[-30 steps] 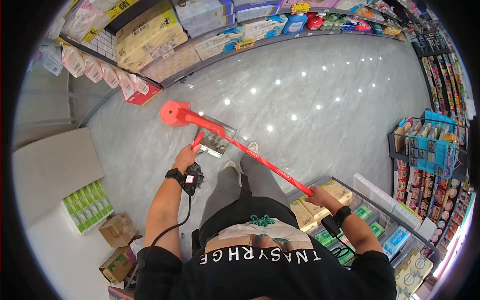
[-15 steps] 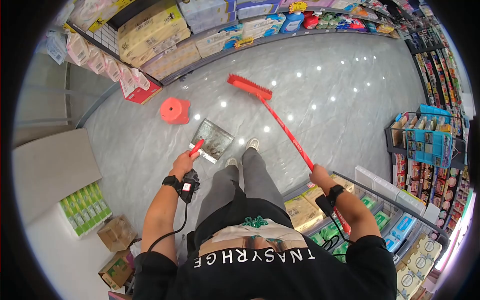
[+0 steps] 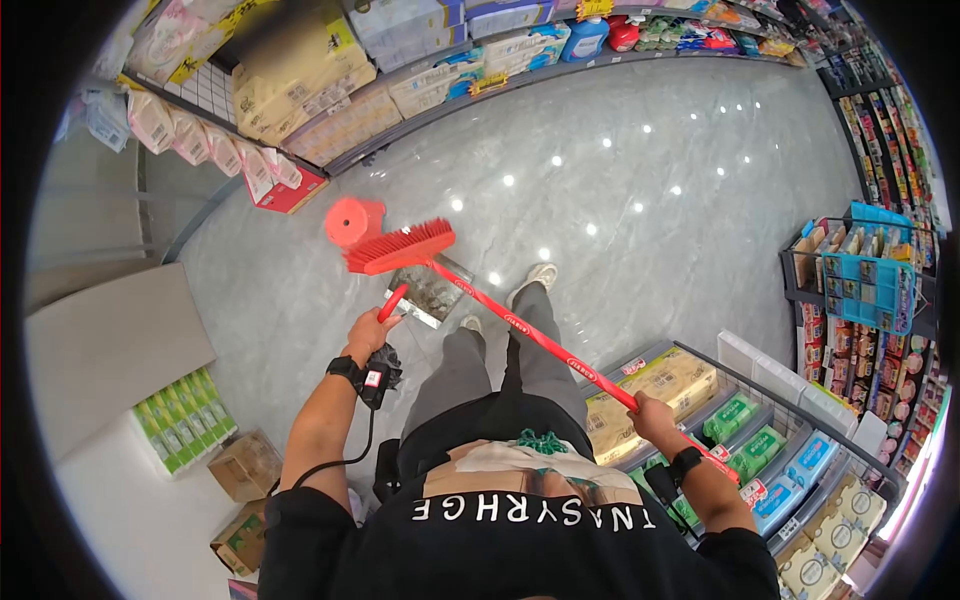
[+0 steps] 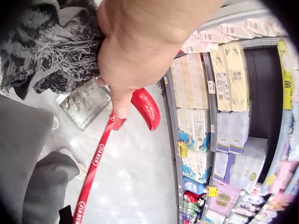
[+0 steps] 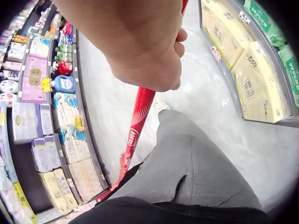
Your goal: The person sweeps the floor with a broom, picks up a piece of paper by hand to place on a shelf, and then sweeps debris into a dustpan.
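Note:
The left hand [image 3: 368, 333] grips the red handle [image 3: 394, 301] of a metal dustpan [image 3: 430, 292] with grey dirt in it. Around the red broom's pole [image 3: 545, 343] the right hand [image 3: 655, 420] is curled, near the person's side. The broom head [image 3: 405, 248], bristles facing away from the person, overlaps the dustpan's far edge and a red stool [image 3: 350, 222] in the head view; its height above the floor is unclear. In the left wrist view the hand [image 4: 135, 56] covers part of the handle. The right wrist view shows the hand [image 5: 145, 56] over the pole [image 5: 135, 126].
Shelves of tissue packs [image 3: 300, 80] curve along the far side. A rack with green and yellow packs [image 3: 740, 415] stands close by the right arm. Cardboard boxes [image 3: 246, 466] lie at the left, and a blue basket display [image 3: 868, 290] is at the right.
The broom head swung out to the right of the stool, bristles showing, then came back left over the dustpan. The right foot has stepped outward. The left hand kept its hold.

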Demonstrator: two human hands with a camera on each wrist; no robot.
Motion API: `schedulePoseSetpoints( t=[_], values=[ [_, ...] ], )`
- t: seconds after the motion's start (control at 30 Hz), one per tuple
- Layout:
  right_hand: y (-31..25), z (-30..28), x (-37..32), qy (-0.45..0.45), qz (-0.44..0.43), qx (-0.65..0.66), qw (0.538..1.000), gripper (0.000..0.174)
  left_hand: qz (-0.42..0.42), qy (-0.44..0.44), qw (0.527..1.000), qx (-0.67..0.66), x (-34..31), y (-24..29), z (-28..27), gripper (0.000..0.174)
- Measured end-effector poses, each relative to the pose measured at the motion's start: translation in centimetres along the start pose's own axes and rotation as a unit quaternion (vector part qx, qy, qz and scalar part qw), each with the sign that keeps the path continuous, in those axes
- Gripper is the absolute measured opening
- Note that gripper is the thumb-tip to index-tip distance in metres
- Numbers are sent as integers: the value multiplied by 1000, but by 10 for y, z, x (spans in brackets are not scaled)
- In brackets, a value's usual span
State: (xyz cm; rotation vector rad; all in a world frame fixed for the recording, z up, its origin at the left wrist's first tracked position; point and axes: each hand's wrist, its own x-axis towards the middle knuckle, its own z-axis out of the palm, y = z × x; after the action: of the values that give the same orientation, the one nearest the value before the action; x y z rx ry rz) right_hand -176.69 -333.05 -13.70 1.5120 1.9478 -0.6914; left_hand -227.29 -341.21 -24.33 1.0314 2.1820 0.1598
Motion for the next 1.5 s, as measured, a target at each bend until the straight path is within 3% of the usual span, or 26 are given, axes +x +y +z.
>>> schedulePoseSetpoints(
  t=[0.23,0.4,0.63,0.77,0.8,1.0,1.03,1.2,1.27,1.37,1.43,1.5],
  values=[
    [47,-16,41,170,56,52,982,18,-37,28,999,9,22,55,-20,42],
    [66,-53,84,166,146,101,970,18,-20,6,999,27,77,113,-45,40],
    [96,-104,112,141,268,192,934,23,23,-47,996,71,159,235,-85,40],
    [134,-85,118,147,326,277,892,29,115,-69,983,122,185,309,-74,40],
    [85,-112,128,124,357,271,886,30,123,-109,977,133,233,292,-103,40],
    [133,-84,128,152,430,383,804,27,230,-106,937,241,251,414,-84,38],
    [109,-111,138,132,449,369,803,25,228,-140,934,238,292,407,-97,38],
    [132,-96,144,138,484,489,712,24,257,-154,910,286,302,478,-73,39],
    [108,-135,148,107,518,515,675,21,261,-172,905,290,320,488,-65,38],
    [103,-72,163,41,453,506,733,18,273,-184,890,315,330,508,-48,38],
    [86,-64,155,4,423,514,747,18,280,-194,882,326,334,524,-35,38],
    [51,-96,131,-37,416,534,735,18,273,-213,873,342,337,530,-20,38]
  ],
)
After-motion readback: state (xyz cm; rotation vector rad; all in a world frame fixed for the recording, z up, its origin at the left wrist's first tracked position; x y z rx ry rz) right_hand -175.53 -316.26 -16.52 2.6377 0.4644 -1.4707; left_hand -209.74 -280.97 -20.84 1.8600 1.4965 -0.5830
